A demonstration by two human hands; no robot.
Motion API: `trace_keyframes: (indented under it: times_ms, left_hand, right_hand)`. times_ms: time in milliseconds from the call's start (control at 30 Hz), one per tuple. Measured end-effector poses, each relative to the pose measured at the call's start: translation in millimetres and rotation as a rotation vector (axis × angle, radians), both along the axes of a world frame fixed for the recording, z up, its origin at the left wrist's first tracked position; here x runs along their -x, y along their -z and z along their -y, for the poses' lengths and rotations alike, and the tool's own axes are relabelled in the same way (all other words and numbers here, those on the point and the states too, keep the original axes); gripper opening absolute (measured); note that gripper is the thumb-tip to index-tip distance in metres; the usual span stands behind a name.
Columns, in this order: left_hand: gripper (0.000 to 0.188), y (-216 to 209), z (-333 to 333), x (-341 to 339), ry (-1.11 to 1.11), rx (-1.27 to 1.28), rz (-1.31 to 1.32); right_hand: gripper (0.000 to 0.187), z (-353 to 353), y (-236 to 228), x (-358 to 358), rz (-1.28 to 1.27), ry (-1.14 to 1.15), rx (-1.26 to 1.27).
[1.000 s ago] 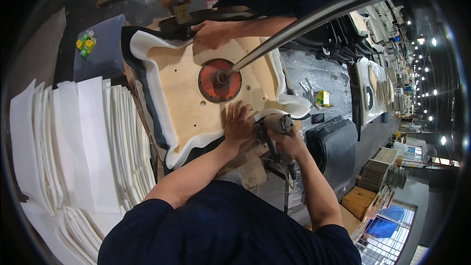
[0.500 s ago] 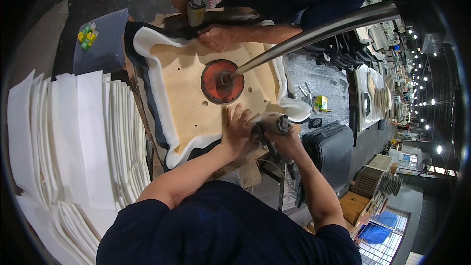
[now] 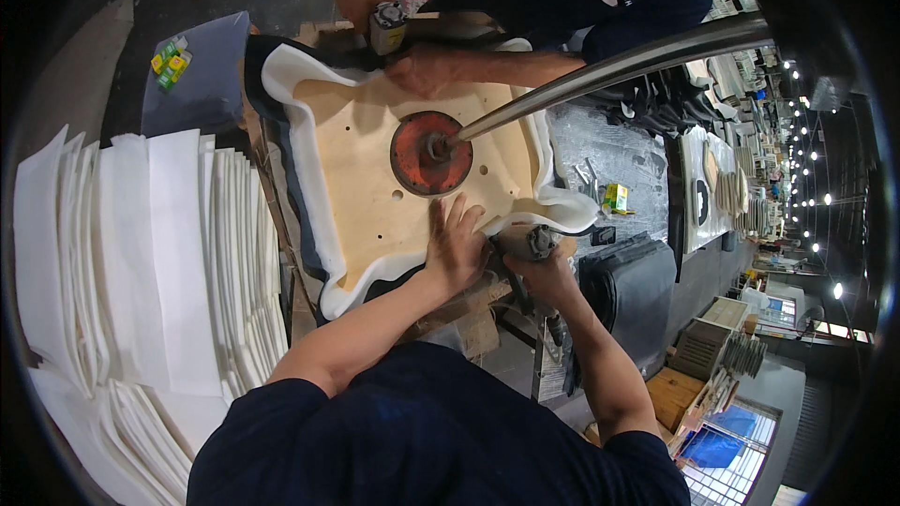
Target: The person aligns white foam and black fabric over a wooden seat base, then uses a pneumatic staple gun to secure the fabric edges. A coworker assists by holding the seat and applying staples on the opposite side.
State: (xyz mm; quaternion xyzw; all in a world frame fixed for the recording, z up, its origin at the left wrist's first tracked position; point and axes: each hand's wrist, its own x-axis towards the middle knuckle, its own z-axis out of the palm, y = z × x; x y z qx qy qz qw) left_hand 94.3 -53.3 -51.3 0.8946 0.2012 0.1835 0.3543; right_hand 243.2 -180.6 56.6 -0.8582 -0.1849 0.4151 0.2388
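A pale plywood panel (image 3: 356,187) lies in front of me, with white padding (image 3: 307,169) and dark cover material folded round its edges. My left hand (image 3: 457,242) rests on the panel's near edge, fingers spread toward the round red plate (image 3: 405,152). Beside it, my right hand (image 3: 546,272) is wrapped round a staple gun (image 3: 521,242), whose nose is at the near edge by my left hand and hidden from sight. Across the panel, a co-worker's hand holds another staple gun (image 3: 387,30), while their other hand (image 3: 424,71) presses the far edge.
A metal pole (image 3: 609,66) rises from the red plate toward the upper right. White foam sheets (image 3: 150,262) are stacked at left. Small green-yellow boxes (image 3: 171,66) lie on a grey surface; another box (image 3: 615,197) sits on the right-hand table. Dark folded pieces (image 3: 628,286) hang nearby.
The whole view has shifted slightly. Both my hands and the staple gun stay at the near edge, with only a small movement toward me. The co-worker's hands remain at the far edge.
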Motion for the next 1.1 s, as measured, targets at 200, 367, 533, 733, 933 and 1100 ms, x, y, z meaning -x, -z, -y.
trace_keyframes:
  times_ms: [200, 367, 533, 733, 933, 1100]
  left_hand:
    - [0.028, 0, -5, 9, 0.008, 0.030, -0.050]
    - [0.027, 4, -4, 8, 0.015, 0.054, -0.076]
    - [0.030, 4, -5, 6, 0.009, -0.016, -0.083]
    - [0.038, -9, -10, 46, 0.024, -0.009, -0.110]
    - [0.039, 1, -5, 40, 0.046, 0.023, -0.073]
    - [0.028, 8, -4, 30, 0.015, 0.032, -0.087]
  right_hand:
    - [0.046, 6, -8, 9, -0.062, 0.004, -0.180]
    - [0.050, 8, 1, 18, 0.001, -0.031, -0.125]
    - [0.052, -1, 9, 17, 0.124, -0.168, -0.203]
    - [0.061, 22, 5, 24, -0.064, 0.008, -0.362]
    - [0.068, 32, 14, 30, 0.044, -0.189, -0.441]
    - [0.069, 9, -6, 41, -0.201, 0.108, -0.242]
